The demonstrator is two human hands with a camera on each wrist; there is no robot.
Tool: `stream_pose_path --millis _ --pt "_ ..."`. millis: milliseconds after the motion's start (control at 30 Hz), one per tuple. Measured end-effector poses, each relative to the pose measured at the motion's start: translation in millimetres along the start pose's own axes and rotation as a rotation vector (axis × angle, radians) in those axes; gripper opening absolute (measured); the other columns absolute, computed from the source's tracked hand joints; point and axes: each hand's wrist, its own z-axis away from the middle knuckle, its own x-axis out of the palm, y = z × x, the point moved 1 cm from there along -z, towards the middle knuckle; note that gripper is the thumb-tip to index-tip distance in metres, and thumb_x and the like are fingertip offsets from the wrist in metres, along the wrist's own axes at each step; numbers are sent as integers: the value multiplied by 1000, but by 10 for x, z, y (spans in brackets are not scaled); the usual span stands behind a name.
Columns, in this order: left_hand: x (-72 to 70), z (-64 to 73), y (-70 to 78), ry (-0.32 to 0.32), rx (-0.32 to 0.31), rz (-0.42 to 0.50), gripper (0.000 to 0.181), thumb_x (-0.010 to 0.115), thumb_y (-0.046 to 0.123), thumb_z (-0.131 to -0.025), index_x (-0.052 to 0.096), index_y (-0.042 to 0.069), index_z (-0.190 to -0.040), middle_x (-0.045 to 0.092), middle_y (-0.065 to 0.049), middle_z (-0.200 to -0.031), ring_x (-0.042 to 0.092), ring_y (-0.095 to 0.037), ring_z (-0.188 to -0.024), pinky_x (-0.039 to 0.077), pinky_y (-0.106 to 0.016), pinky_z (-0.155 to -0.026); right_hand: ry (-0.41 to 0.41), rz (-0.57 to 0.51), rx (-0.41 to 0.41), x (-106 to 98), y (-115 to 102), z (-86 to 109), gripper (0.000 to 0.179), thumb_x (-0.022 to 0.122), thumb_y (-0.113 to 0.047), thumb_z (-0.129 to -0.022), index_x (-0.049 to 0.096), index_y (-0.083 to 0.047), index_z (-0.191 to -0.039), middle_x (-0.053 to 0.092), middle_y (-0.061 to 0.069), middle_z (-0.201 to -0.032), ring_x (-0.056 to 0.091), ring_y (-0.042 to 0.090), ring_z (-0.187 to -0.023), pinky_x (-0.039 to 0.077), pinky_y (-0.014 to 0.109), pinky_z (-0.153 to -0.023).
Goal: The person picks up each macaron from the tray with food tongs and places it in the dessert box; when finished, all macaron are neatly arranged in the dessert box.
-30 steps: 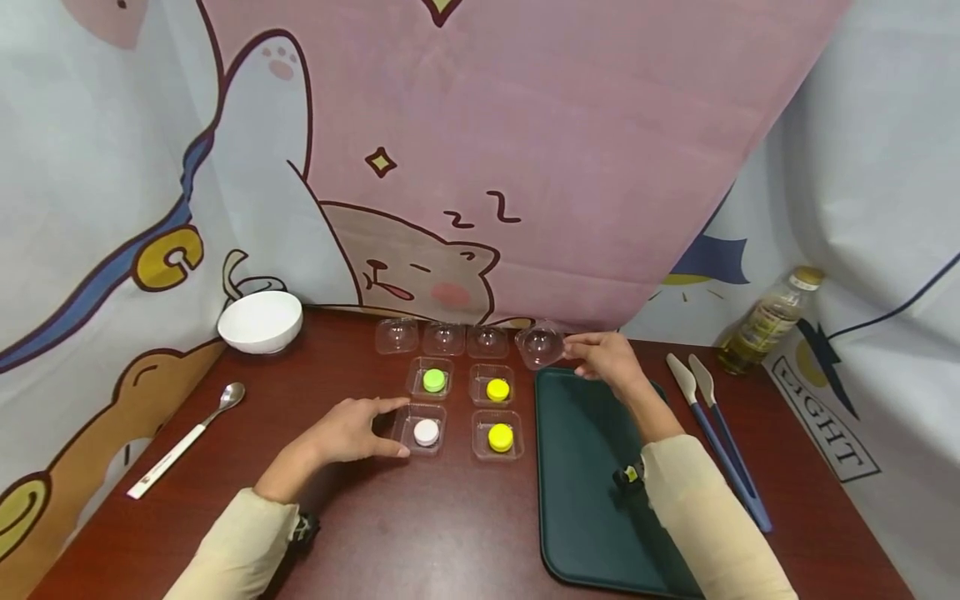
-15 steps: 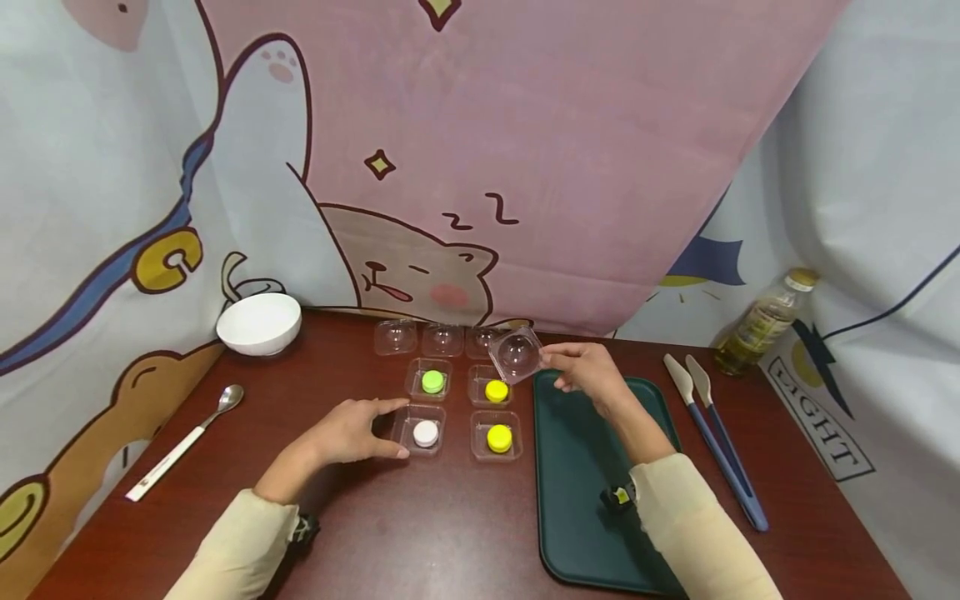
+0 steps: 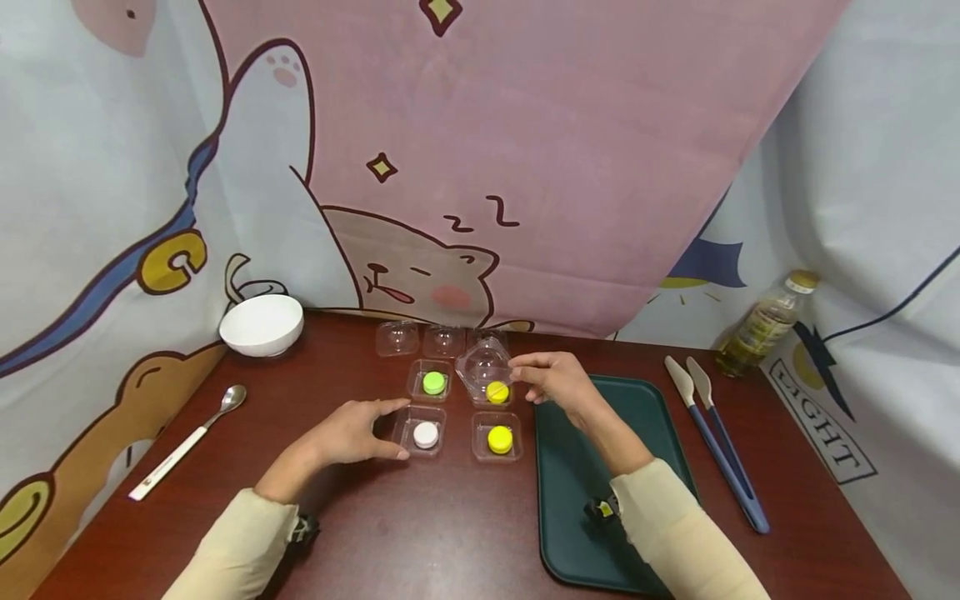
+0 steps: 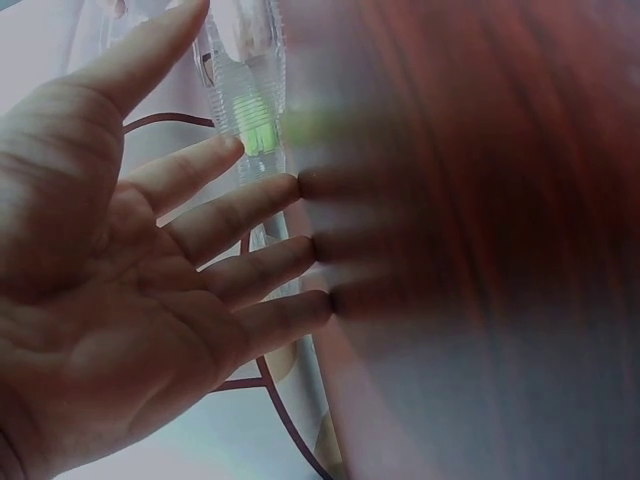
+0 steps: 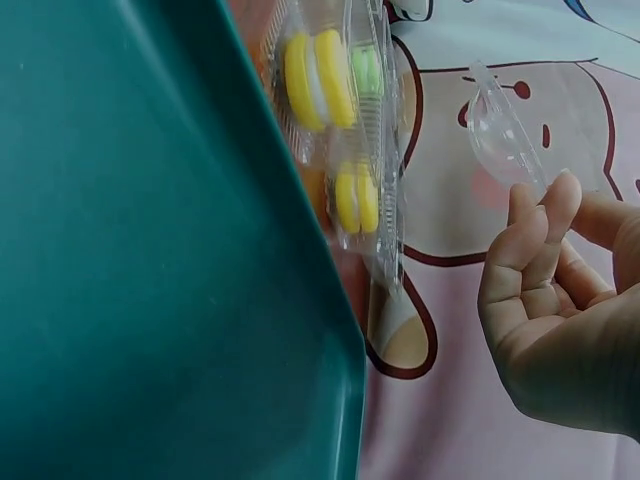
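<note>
Four clear plastic boxes (image 3: 481, 451) stand on the dark red tabletop (image 3: 397, 525) in two rows of two, each containing one macaron. In the far row, a green macaron (image 3: 433, 382) lies at left and a yellow macaron (image 3: 497, 392) at right; in the near row, a white macaron (image 3: 425, 434) lies at left and a second yellow macaron (image 3: 500, 439) at right. The right hand (image 3: 561, 385) holds a clear domed lid (image 3: 480, 362) by its edge, pinched between thumb and fingers. The lid is tilted and, from the head view, overlaps the far right box; the right wrist view shows it raised, apart from the boxes. The left hand (image 3: 348, 432) lies beside the near left box, thumb and index finger spread wide along its left side. Its fingers are extended and separated, with nothing in their grasp; whether they touch the rim cannot be told. Three further lids (image 3: 397, 338) form a row behind the boxes, before a printed cloth (image 3: 570, 167). To the right, a dark green tray (image 3: 570, 500) lies beneath the right forearm. Beyond it are blue-handled tongs (image 3: 738, 487) and a yellow-capped bottle (image 3: 761, 329). On the left side, a white bowl (image 3: 261, 325) stands near the cloth, with a white-handled spoon (image 3: 176, 452) in front of it.
</note>
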Motion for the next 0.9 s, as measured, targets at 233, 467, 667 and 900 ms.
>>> stream_pose_path --millis 233,467,667,900 --pt "-14 26 -11 3 19 40 89 86 49 -76 52 11 -148 61 -16 -142 59 -34 -130 48 -52 -108 -4 -31 -14 70 -1 20 26 71 -21 -94 75 -8 -116 75 19 -108 61 13 -58 56 27 -64" --pt "-60 88 -41 49 60 67 78 78 48 -86 53 10 -148 62 -14 -142 59 -32 -131 49 -52 -108 -7 -33 -16 112 -12 26 25 70 -20 -95 75 -7 -115 73 23 -109 63 18 -60 56 29 -65" --pt "-142 78 72 213 92 96 60 73 43 -92 60 13 -142 66 -7 -138 62 -29 -128 51 -51 -105 13 -48 -33 189 -66 8 21 71 -17 -94 75 -5 -110 75 20 -98 62 14 -58 55 26 -61" --pt "-177 -14 299 324 104 254 52 66 41 -98 59 17 -143 72 -7 -129 71 -23 -115 57 -46 -96 74 -28 -125 385 -149 -30 13 71 -13 -93 75 -6 -102 76 14 -96 61 17 -55 57 29 -59"
